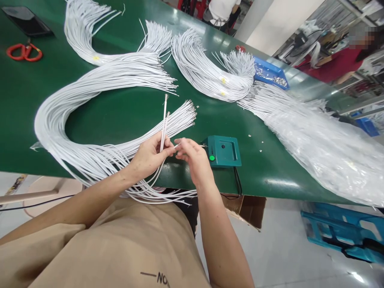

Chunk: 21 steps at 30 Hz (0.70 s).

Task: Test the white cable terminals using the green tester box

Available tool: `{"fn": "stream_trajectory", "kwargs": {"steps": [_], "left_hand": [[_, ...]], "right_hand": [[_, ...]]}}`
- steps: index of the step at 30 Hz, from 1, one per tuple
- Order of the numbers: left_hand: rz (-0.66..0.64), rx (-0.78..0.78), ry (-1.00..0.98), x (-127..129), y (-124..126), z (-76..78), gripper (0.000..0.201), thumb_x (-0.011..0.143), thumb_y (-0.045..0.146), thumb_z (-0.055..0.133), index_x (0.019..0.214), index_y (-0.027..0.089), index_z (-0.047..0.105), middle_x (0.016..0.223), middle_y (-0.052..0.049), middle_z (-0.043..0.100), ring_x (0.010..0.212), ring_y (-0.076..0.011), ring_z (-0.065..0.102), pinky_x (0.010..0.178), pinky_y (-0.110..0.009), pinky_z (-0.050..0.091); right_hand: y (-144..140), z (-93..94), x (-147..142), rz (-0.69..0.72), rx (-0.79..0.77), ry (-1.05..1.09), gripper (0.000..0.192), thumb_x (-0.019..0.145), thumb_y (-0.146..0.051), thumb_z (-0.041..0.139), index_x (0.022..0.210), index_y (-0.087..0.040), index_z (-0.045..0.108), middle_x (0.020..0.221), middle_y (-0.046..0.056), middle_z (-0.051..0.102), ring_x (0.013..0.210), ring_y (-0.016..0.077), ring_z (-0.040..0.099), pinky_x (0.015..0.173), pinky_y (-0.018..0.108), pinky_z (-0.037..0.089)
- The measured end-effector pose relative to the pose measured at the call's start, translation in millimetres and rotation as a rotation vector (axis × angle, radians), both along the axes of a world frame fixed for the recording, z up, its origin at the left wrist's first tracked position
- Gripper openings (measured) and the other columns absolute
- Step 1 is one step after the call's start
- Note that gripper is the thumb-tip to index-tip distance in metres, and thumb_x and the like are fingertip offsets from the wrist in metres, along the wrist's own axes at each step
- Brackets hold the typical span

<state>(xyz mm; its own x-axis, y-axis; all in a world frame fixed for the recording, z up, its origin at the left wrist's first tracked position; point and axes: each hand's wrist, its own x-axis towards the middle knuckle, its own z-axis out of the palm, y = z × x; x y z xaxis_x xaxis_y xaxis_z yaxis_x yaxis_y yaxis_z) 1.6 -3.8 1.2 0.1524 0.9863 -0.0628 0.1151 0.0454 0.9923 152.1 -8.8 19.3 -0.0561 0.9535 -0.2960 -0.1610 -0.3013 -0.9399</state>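
While my left hand (149, 157) pinched two upright white wires (164, 120) at frame centre, my right hand (192, 156) pinched one wire tip beside the green tester box (223, 151) on the tabletop (120, 116).

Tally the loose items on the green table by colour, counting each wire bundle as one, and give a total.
White wire bundles: 4, at and, the first fed through the left hand and right hand
Teal box: 1
Blue tray: 1
Orange scissors: 1
Black phone: 1
Total: 8
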Motion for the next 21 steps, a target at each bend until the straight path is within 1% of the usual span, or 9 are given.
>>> {"fn": "stream_trajectory", "kwargs": {"steps": [3,5,7,9,12,15,17,19,21], "left_hand": [[-0.041,-0.027,-0.051,0,1,2.1,0.023,0.075,0.027,0.066,0.094,0.019,0.056,0.076,0.002,0.060,0.070,-0.0136,0.059,0.068,-0.027,0.045],[-0.081,-0.087,-0.083,1,1,4.6,0.035,0.076,0.026,0.066,0.109,0.019,0.058,0.075,0.003,0.059,0.070,-0.0133,0.059,0.069,-0.027,0.046],[-0.112,-0.175,-0.135,1,2,7.2,0.039,0.075,0.026,0.066,0.114,0.019,0.060,0.074,0.002,0.057,0.069,-0.0124,0.058,0.067,-0.025,0.045],[-0.126,-0.286,-0.247,3,3,8.7,0.036,0.074,0.025,0.067,0.110,0.019,0.064,0.074,0.002,0.056,0.067,-0.0109,0.056,0.061,-0.022,0.043],[-0.123,-0.480,-0.462,4,9,7.3,0.035,0.070,0.020,0.070,0.104,0.018,0.066,0.072,0.001,0.057,0.063,-0.0087,0.054,0.052,-0.019,0.039],[-0.136,-0.603,-0.578,6,15,1.6,0.036,0.067,0.015,0.072,0.102,0.016,0.066,0.071,-0.001,0.059,0.061,-0.0078,0.055,0.050,-0.017,0.038],[-0.133,-0.569,-0.549,8,20,-2.8,0.038,0.066,0.016,0.073,0.103,0.016,0.064,0.070,-0.001,0.059,0.062,-0.0084,0.056,0.046,-0.015,0.034],[-0.115,-0.468,-0.438,11,23,-5.7,0.040,0.066,0.020,0.074,0.105,0.017,0.062,0.071,0.000,0.060,0.063,-0.0101,0.058,0.041,-0.015,0.028],[-0.090,-0.372,-0.292,15,25,-6.8,0.043,0.066,0.026,0.075,0.105,0.018,0.060,0.071,0.000,0.063,0.063,-0.0121,0.060,0.040,-0.016,0.025]], "right_hand": [[-1,-3.6,-2,-0.007,0.031,-0.082,0.019,0.071,-0.036,0.070,0.075,-0.017,0.068,0.074,0.000,0.064,0.068,0.0108,0.055,0.069,0.024,0.045],[-3,-8.3,-2,-0.012,0.053,-0.108,0.017,0.074,-0.034,0.067,0.076,-0.018,0.067,0.078,0.001,0.066,0.070,0.0123,0.056,0.071,0.026,0.046],[-4,-13.5,-2,-0.015,0.134,-0.227,0.015,0.078,-0.033,0.061,0.077,-0.019,0.066,0.080,0.001,0.066,0.072,0.0138,0.056,0.073,0.028,0.045],[-6,-18.0,-2,-0.024,0.307,-0.497,0.016,0.084,-0.030,0.054,0.075,-0.020,0.062,0.080,0.002,0.063,0.075,0.0156,0.055,0.075,0.030,0.044],[-7,-21.5,-1,0.012,0.604,-1.002,0.024,0.091,-0.024,0.042,0.075,-0.020,0.060,0.083,0.007,0.060,0.082,0.0190,0.052,0.080,0.032,0.040],[-3,-18.6,6,0.135,0.736,-1.296,0.030,0.094,-0.023,0.037,0.078,-0.019,0.061,0.085,0.010,0.061,0.083,0.0216,0.051,0.081,0.035,0.037],[4,-13.2,16,0.200,0.748,-1.356,0.026,0.093,-0.025,0.039,0.088,-0.018,0.063,0.093,0.010,0.064,0.089,0.0228,0.052,0.083,0.036,0.037],[14,-7.3,28,0.211,0.724,-1.384,0.023,0.091,-0.024,0.044,0.106,-0.017,0.061,0.108,0.012,0.063,0.101,0.0245,0.051,0.089,0.037,0.035],[25,-3.3,40,0.246,0.680,-1.436,0.023,0.088,-0.020,0.048,0.108,-0.016,0.060,0.108,0.012,0.065,0.102,0.0254,0.052,0.094,0.039,0.033]]}}
